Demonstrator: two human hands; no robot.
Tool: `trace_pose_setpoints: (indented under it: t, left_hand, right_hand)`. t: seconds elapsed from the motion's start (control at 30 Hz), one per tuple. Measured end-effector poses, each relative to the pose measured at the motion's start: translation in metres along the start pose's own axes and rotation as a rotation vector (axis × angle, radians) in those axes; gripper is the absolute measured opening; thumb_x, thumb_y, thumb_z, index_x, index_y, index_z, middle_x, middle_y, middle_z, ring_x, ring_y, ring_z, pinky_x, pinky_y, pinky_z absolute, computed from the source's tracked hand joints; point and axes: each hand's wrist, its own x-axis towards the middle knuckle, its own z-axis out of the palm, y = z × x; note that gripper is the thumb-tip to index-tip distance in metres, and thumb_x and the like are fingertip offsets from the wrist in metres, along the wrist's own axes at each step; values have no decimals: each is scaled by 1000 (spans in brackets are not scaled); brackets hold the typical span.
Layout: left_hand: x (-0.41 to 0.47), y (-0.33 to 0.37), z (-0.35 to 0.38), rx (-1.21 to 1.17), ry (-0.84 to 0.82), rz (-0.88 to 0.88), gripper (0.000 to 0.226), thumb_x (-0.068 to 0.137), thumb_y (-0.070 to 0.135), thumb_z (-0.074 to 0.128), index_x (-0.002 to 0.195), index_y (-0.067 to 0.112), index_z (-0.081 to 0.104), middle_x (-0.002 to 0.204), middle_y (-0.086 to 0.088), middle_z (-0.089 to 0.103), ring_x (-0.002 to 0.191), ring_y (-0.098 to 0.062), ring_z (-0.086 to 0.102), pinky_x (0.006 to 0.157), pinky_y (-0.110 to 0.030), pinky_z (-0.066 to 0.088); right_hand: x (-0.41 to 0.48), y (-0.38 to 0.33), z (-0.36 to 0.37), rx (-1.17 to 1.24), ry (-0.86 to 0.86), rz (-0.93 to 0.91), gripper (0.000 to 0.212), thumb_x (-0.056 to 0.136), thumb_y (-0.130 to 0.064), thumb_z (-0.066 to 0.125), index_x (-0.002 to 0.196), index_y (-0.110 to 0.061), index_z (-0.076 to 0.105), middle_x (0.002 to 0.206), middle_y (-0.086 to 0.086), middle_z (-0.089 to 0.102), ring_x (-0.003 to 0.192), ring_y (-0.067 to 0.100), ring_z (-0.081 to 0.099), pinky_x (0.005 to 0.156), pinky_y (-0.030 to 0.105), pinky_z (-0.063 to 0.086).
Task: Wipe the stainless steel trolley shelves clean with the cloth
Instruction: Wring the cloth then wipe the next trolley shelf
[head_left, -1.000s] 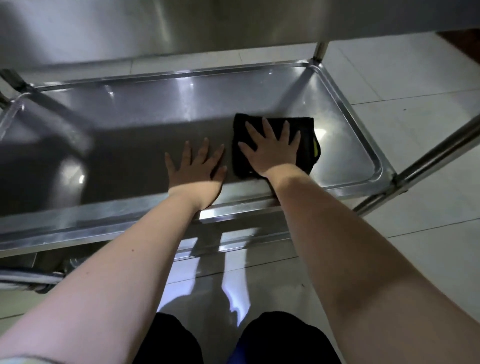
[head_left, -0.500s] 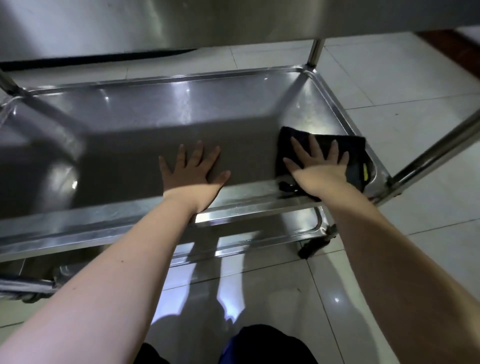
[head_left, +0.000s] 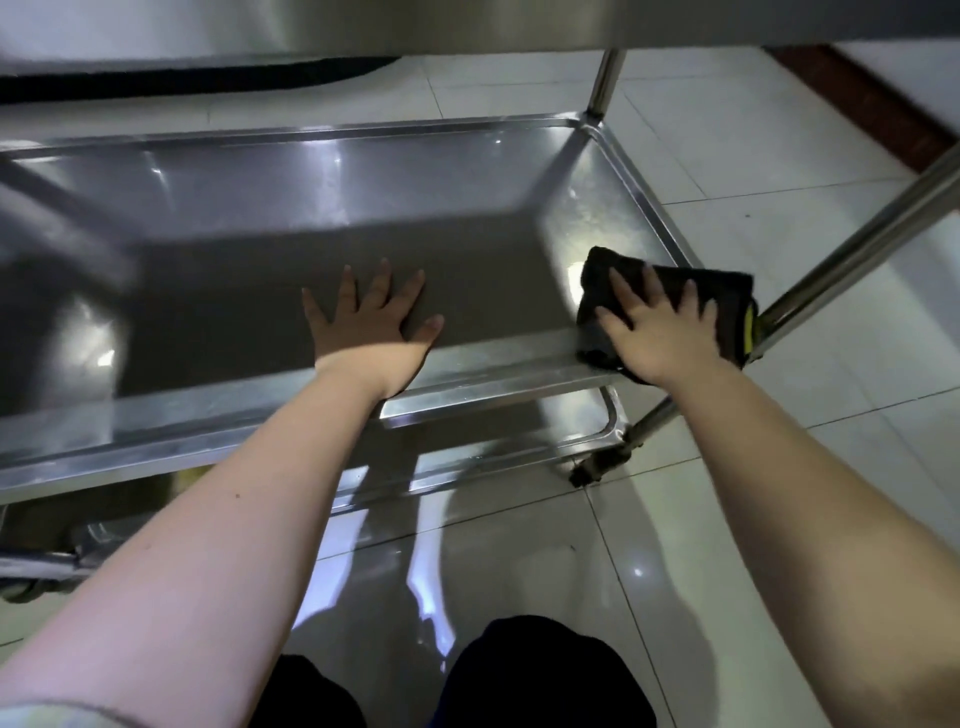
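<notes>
On the trolley shelf (head_left: 311, 208), left hand (head_left: 371, 322) lies spread flat; flat right hand (head_left: 657, 332) presses the cloth (head_left: 727, 296), lengthwise left-to-right.

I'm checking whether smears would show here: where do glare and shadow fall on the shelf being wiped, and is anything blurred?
Head view: a broad shadow crosses the shelf around the left hand; a glare spot sits just left of the cloth under the right hand; the shelf's left end is blurred.

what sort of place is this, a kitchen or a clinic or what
Hard to say which; likely an indoor service or utility room. A steel trolley on a castor stands on a glossy tiled floor; the right hand presses a cloth on its shelf.
</notes>
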Motion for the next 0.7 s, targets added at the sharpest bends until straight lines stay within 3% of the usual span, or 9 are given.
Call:
trace_pose_setpoints:
  t: [0.17, 0.3, 0.47, 0.53, 0.63, 0.7]
  left_hand:
    - [-1, 2, -10, -91, -17, -7, 52, 102, 50, 20, 154, 44, 12, 165, 10, 6, 151, -26, -2, 114, -65, -8]
    - [-10, -19, -31, -586, 161, 27, 47, 107, 28, 32, 153, 21, 31, 162, -4, 24, 151, -27, 8, 121, -48, 4]
    - [-26, -91, -60, -378, 172, 113, 47, 106, 26, 37, 152, 20, 33, 163, -6, 17, 151, -32, 3, 121, -47, -2]
    - [-31, -110, -64, -316, 147, 85, 47, 105, 27, 38, 151, 22, 34, 163, -4, 15, 151, -29, 0, 121, -45, -5]
    - [-34, -115, -65, -351, 150, -18, 48, 104, 25, 40, 151, 26, 34, 163, -3, 20, 151, -29, 2, 121, -45, -3]
    - [-36, -105, -60, -330, 151, -109, 49, 103, 27, 38, 151, 25, 34, 162, -4, 21, 150, -31, 7, 120, -45, 0]
  right_hand:
    - [-47, -140, 23, 3, 10, -292, 63, 90, -72, 15, 149, -55, 0, 164, -9, -9, 145, 48, -10, 112, 65, -8]
    - [-59, -189, 21, 18, -3, -352, 60, 94, -68, 18, 150, -54, 1, 164, -7, -9, 145, 47, -16, 110, 65, -15]
    - [-64, -223, 20, 51, -42, -209, 61, 94, -67, 16, 150, -52, -2, 164, -7, -12, 144, 48, -19, 106, 69, -18]
    - [-83, -270, 26, 59, -59, -335, 61, 95, -63, 19, 151, -49, 0, 164, -7, -12, 143, 48, -20, 104, 69, -20]
    - [-94, -306, 24, 218, -26, -494, 55, 98, -47, 34, 151, -43, 22, 163, -11, 10, 149, 35, -7, 110, 64, -14]
    - [-73, -288, 15, 383, 56, -395, 48, 98, -33, 41, 146, -34, 39, 159, -11, 27, 151, 25, 5, 116, 58, -6]
